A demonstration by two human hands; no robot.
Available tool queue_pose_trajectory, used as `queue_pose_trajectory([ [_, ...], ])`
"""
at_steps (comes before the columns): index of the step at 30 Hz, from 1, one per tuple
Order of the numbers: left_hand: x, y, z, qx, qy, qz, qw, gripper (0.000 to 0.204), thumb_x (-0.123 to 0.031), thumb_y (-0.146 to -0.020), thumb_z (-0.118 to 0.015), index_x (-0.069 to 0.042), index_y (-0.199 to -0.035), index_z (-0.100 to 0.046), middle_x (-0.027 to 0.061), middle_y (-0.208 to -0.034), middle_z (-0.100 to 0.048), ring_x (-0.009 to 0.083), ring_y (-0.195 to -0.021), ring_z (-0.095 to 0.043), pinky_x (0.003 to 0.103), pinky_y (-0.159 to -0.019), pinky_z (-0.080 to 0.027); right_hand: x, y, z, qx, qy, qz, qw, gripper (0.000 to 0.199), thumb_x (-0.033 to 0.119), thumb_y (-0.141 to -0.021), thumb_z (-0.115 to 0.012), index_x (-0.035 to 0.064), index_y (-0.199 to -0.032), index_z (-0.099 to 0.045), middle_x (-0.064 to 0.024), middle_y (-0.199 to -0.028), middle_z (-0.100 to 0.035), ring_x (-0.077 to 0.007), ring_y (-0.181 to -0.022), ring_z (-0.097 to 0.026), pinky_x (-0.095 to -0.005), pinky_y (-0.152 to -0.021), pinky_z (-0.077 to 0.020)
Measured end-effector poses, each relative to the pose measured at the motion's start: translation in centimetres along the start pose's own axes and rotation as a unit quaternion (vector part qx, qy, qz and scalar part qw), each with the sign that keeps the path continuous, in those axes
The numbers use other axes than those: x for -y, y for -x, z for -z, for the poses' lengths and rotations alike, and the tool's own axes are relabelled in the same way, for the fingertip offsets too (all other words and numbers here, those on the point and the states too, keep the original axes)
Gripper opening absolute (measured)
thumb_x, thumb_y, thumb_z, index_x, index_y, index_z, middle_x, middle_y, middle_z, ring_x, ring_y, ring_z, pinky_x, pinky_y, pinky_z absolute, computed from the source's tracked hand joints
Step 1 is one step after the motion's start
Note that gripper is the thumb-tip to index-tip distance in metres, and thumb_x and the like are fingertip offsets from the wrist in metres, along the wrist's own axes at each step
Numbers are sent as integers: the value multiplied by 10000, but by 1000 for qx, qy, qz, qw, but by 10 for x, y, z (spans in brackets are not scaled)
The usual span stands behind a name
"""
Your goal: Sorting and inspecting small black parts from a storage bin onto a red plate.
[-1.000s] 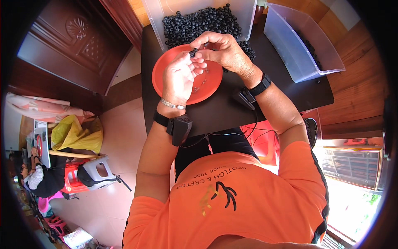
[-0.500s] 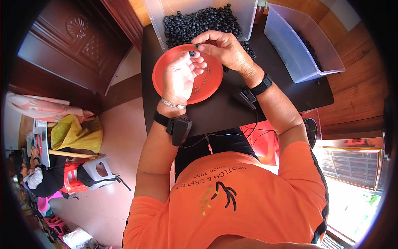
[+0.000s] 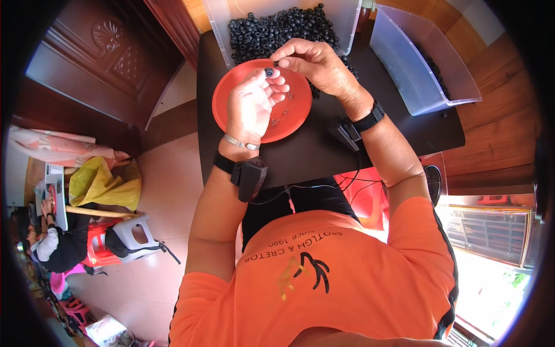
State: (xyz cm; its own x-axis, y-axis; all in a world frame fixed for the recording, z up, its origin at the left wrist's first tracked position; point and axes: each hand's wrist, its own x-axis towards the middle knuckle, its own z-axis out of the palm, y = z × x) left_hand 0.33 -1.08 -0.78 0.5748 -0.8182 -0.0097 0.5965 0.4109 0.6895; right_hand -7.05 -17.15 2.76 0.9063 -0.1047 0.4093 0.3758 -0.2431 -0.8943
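Observation:
My left hand (image 3: 252, 104) is raised over a red plate (image 3: 226, 97) on the black table (image 3: 324, 151), pinching a small dark bead (image 3: 269, 72) at its fingertips. My right hand (image 3: 315, 65) is curled just right of it, fingertips pinched together close to the bead, holding something too small to make out. A thin strand of small pieces (image 3: 281, 114) lies on the plate below the hands. Behind the plate is a clear bin (image 3: 219, 29) heaped with black beads (image 3: 272, 29).
A second clear plastic bin (image 3: 419, 63) stands at the table's right. A black device with a cable (image 3: 346, 134) lies by my right wrist. A red stool (image 3: 365, 196) is under the table. Another person (image 3: 55, 246) sits far left near a white stool (image 3: 133, 234) and yellow bag (image 3: 104, 182).
Both hands have stayed over the red plate; the left fingertips have shifted slightly, and the bead now shows at their tips.

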Motion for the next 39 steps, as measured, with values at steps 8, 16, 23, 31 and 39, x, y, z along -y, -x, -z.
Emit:
queue_pose_trajectory([
  [8, 1, 0, -2, -5, 9, 2, 1000, 191, -181, -890, -518, -24, -981, -578, 77, -914, -613, 210, -831, -607, 314, -745, -472, 7, 3, -6, -19, 77, 38, 996, 113, 34, -893, -565, 9, -972, -642, -27, -856, -639, -90, -817, -598, -239, -770, -497],
  [16, 3, 0, -3, -5, 2, 3, 1000, 217, -188, -898, -511, -10, -1002, -579, 85, -906, -610, 209, -824, -607, 304, -733, -474, 6, 4, -4, 5, 73, 31, 997, 117, 18, -888, -566, 6, -980, -638, -32, -918, -617, -106, -857, -598, -240, -789, -489],
  [23, 3, 0, -3, 14, 3, 6, 1000, 221, -187, -906, -501, -3, -1000, -579, 89, -901, -609, 211, -822, -607, 307, -730, -475, 3, 4, -5, 13, 37, 37, 999, 116, 20, -889, -566, 5, -980, -635, -29, -912, -614, -102, -839, -593, -240, -776, -490],
  [31, 2, 3, -7, 11, -7, 0, 1000, 212, -185, -906, -502, -8, -996, -574, 88, -896, -603, 217, -820, -604, 309, -731, -472, 0, 5, -3, 9, -2, 4, 1000, 117, 18, -887, -571, -3, -987, -629, -28, -902, -614, -96, -810, -593, -240, -770, -493],
  [39, 4, 0, -3, 0, 0, -5, 1000, 206, -187, -893, -517, -23, -1007, -570, 86, -898, -601, 219, -831, -599, 312, -738, -469, 3, 4, -5, 7, 59, 40, 997, 116, 12, -882, -574, 5, -977, -639, -37, -919, -607, -103, -837, -598, -238, -766, -495],
])
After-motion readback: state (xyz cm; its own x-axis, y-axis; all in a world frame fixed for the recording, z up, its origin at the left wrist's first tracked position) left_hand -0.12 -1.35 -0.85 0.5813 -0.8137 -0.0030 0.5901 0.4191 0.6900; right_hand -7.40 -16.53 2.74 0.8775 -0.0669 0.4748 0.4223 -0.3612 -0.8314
